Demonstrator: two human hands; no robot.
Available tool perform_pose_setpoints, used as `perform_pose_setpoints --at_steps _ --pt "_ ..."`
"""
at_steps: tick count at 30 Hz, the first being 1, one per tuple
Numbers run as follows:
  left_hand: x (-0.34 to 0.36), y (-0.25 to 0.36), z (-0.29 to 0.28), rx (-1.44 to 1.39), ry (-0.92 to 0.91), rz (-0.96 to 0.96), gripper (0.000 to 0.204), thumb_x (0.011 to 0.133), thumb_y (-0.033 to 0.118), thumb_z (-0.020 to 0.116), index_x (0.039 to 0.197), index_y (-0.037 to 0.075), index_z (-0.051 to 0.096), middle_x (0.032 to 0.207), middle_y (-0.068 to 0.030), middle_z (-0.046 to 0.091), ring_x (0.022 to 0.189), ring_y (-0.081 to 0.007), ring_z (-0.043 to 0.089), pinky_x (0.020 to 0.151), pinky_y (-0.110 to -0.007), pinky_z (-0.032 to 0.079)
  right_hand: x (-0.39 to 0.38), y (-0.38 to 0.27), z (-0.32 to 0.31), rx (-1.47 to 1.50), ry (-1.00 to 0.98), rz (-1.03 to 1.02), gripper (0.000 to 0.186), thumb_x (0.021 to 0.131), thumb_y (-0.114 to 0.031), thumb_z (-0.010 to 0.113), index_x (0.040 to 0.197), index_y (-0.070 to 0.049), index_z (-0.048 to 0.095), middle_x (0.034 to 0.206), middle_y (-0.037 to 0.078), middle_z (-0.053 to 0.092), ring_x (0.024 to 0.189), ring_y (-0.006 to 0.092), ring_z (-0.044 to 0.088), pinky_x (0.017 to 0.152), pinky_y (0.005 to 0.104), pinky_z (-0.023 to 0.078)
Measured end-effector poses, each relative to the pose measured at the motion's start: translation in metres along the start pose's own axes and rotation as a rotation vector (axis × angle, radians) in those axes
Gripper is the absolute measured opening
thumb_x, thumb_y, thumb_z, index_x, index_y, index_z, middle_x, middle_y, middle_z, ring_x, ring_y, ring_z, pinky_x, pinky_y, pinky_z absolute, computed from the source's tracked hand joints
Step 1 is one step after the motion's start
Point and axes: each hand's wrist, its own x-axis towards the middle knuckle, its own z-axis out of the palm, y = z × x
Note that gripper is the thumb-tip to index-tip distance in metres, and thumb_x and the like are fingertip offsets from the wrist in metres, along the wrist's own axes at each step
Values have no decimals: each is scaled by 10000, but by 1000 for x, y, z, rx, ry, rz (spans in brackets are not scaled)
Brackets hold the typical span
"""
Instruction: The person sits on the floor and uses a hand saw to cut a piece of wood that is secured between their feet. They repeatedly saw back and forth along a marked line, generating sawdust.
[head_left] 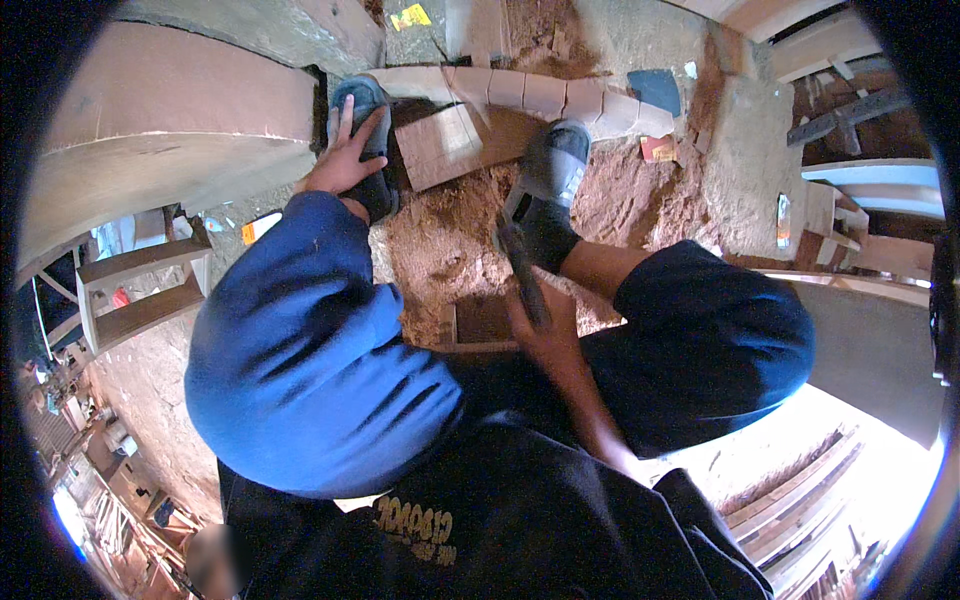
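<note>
My fingers [352,118] on the left hand [345,155] are spread out flat, holding nothing. They rest on my left shoe [362,100], right by the wood block [440,145]. The block lies on the floor [440,250] between my two feet, with sawdust all around it. My right shoe [550,175] is just beside its other end.

My right hand [540,325] is shut tight around a dark tool [520,265]. It looks like a chisel or a file, but I cannot tell which. Its tip points toward the block and my right foot.

Here is what I think could go wrong. The tool is very near my right foot, and my shoe is soft. If the tool slips off the wood, it could jab my foot. My left hand is close to the block too, so a slip that way could hurt those fingers.

The block is loose on soft sawdust. It might slide or tip when I push on it, and then the tool would skid.

I am crouched low with my knees [300,370] up. A hard push could make me wobble.
</note>
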Motion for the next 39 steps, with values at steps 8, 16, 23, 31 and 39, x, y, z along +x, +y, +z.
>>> perform_pose_setpoints --at_steps 8,16,23,31,39 --pt "1 12 -9 28 -24 -55 888 767 264 752 1483 379 240 1575 -176 -105 1414 -505 15 1122 -555 243 5 -11 -11 72 -85 160 190 870 -191 613 928 -10 611 744 153 612 666 315 589 629 433 472" --pt "-2 3 -5 15 -30 -61 895 770 297 750 1488 382 222 1579 -155 -107 1418 -495 9 1118 -571 238 -20 -21 -32 15 -23 95 188 888 -174 613 847 9 588 660 81 549 611 159 518 590 353 434" --pt "-1 0 0 15 -10 6 890 768 325 748 1491 349 229 1572 -184 -102 1403 -526 41 1091 -632 234 18 -29 -28 -26 -53 118 160 888 -142 580 927 8 617 805 196 643 752 324 665 686 399 515" --pt "1 10 -6 63 -34 -21 886 783 326 736 1496 346 209 1568 -208 -87 1394 -547 9 1116 -586 224 27 -28 -19 91 -44 159 157 890 -144 586 878 11 607 744 120 623 704 234 612 655 377 478" --pt "0 10 -15 -33 -55 -52 867 794 246 741 1495 320 237 1567 -186 -138 1417 -494 -41 1136 -565 194 -3 -7 -17 57 -11 52 174 871 -133 606 783 11 562 629 108 537 570 175 515 564 363 433"
